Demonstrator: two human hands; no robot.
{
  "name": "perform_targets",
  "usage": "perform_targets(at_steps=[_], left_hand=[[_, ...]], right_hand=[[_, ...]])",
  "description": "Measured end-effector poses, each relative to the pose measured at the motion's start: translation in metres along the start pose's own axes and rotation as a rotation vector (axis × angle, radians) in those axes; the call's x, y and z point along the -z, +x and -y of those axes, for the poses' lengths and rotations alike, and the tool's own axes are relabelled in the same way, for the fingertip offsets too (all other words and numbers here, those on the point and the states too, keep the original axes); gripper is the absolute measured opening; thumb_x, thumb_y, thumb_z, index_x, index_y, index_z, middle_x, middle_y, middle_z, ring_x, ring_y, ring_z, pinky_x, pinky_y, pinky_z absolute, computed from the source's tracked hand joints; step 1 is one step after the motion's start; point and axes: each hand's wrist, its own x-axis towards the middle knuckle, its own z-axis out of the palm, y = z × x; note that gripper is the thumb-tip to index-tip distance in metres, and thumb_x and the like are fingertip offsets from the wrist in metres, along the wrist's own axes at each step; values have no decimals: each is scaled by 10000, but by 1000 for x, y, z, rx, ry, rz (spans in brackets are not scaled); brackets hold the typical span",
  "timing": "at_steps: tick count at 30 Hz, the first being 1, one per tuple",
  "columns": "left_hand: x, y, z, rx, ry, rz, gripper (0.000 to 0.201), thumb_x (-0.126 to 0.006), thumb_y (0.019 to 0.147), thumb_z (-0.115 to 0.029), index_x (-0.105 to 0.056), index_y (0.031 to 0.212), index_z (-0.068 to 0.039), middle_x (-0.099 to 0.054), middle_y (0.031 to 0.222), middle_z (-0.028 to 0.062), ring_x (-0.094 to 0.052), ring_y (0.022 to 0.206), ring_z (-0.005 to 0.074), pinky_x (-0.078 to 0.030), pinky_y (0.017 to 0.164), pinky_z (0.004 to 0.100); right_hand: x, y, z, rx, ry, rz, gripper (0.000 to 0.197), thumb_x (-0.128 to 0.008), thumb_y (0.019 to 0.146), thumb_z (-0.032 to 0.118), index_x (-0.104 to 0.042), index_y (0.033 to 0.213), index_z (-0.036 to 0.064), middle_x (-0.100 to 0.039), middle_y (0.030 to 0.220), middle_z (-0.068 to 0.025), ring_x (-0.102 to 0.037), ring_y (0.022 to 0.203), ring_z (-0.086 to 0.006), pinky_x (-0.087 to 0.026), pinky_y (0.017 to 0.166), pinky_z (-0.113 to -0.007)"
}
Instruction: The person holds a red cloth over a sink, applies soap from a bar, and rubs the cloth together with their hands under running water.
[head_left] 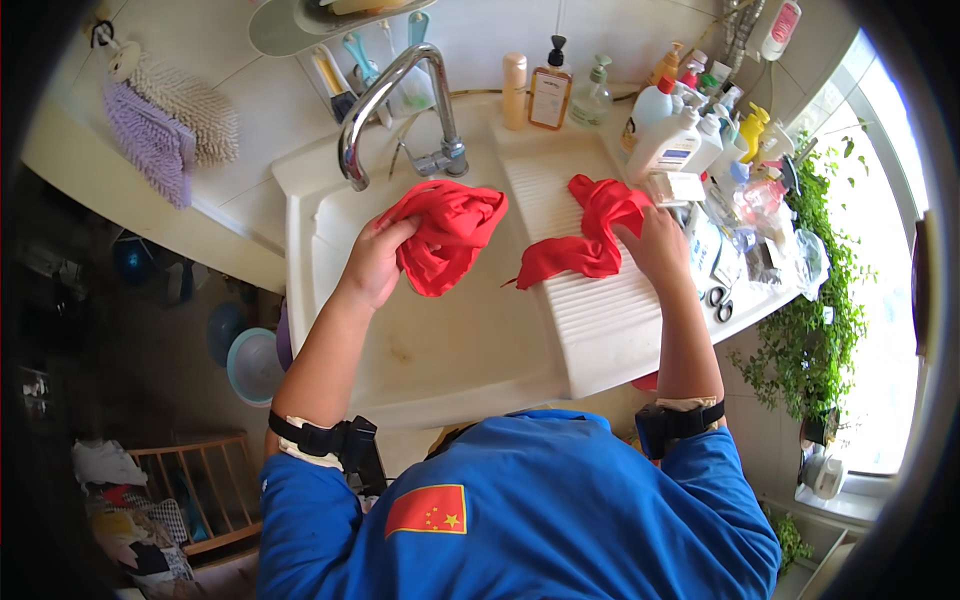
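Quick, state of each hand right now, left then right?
Left hand: closed, holding bunched red cloth.
Right hand: closed, holding twisted red cloth over the ribbed drainboard.

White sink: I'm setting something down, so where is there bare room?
Bare: the basin floor between the bundled red cloth and near rim; the ridged drainboard between the trailing red cloth and that rim. Crowded: the right end, with bottles and scissors.

And it's bright daylight pouring in on the right, a window [882, 370] glowing almost pure white above its pale sill [858, 511]! Across the back runs a white tiled wall [255, 85], grout lines showing. Over to the left, everything sinks into shadow, a slatted wooden frame [222, 540] standing low there.
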Motion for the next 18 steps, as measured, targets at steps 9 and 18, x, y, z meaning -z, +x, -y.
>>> perform_targets(at_steps=[9, 18], left_hand=[[1, 15, 8, 166, 195, 100, 236, -521, 906, -175, -574, 1056, -1, -561, 828, -12, -481, 698, 61, -409, 663, 205], [34, 6, -2, -142, -135, -175, 187, -514, 919, -210, -559, 835, -50, -429, 624, -32, -351, 555, 45, -284, 502, 212]], right_hand=[[-22, -15, 97, 49, 1655, 642, 405, -658, 798, 90, -476, 1147, -3, -595, 978, -91, -600, 881, -154, -506, 741, -260], [-59, 1, 95, 135, 1054, 114, 175, -532, 758, -39, -570, 922, 6, -583, 852, -52, -578, 726, -116, -488, 593, -211]])
